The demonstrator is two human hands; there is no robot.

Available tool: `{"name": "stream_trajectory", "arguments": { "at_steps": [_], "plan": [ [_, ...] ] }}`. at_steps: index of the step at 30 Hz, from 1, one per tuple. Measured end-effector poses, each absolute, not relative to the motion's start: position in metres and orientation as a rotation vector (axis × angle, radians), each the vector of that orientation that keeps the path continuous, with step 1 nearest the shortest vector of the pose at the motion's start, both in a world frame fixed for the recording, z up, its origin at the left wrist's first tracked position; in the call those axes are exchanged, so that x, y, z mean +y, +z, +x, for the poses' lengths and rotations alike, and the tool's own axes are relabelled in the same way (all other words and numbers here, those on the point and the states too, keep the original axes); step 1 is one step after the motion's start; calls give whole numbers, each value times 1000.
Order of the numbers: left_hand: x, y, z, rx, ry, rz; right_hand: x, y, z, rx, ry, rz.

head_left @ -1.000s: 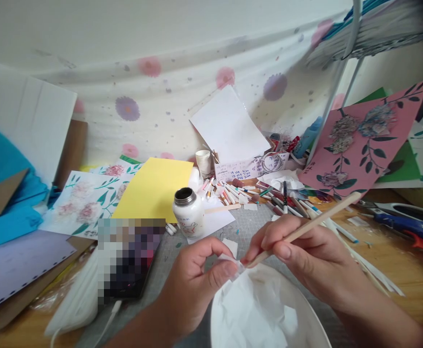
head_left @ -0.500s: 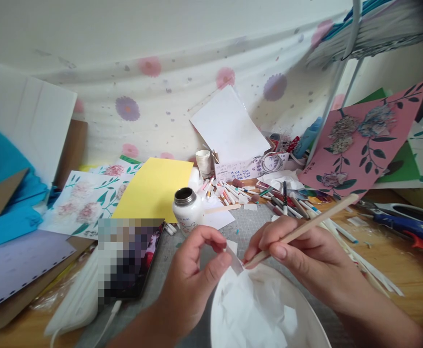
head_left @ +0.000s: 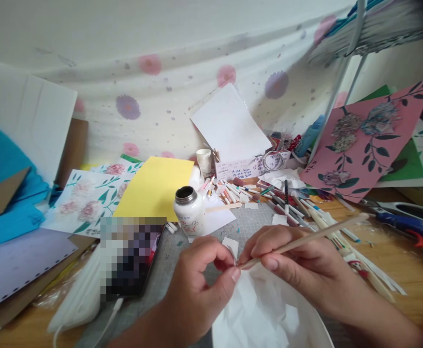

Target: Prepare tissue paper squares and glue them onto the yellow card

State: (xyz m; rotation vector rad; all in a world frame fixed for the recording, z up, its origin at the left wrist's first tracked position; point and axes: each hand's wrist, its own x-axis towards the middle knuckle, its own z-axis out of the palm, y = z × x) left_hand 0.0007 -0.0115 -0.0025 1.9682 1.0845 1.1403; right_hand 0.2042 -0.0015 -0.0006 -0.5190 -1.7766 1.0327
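My right hand (head_left: 298, 263) grips a pale wooden chopstick (head_left: 320, 235) like a pen, its upper end slanting up to the right. The lower tip meets the fingertips of my left hand (head_left: 204, 285). There the left thumb and forefinger pinch a small white paper piece, mostly hidden by the fingers. Just under both hands is a white bowl (head_left: 322, 331) holding loose white paper pieces (head_left: 258, 309). Another small white paper scrap (head_left: 230, 245) shows just behind the left fingertips, seemingly on the grey cutting mat (head_left: 177, 246).
An open white bottle (head_left: 189, 212) stands behind my left hand. Markers (head_left: 229, 191) lie scattered at the back. To the left are a phone (head_left: 135, 261) and yellow paper (head_left: 153, 188). Scissors (head_left: 403, 208) and a pink flower picture (head_left: 371, 140) are on the right.
My left fingertips have moved right and closed in on the chopstick's tip, covering the paper piece seen between them before. The chopstick's upper end has tilted lower and to the right.
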Motion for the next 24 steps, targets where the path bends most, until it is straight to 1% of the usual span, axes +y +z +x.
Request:
{"name": "stream_trajectory", "arguments": {
  "at_steps": [14, 24],
  "plan": [
    [-9, -9, -6, 971, 1061, 1712, 16, -4, 223, -1369, 1384, -412],
    [-6, -16, -11, 942, 1058, 1623, 20, 5, 224, -1276, 1413, -445]
  ]
}}
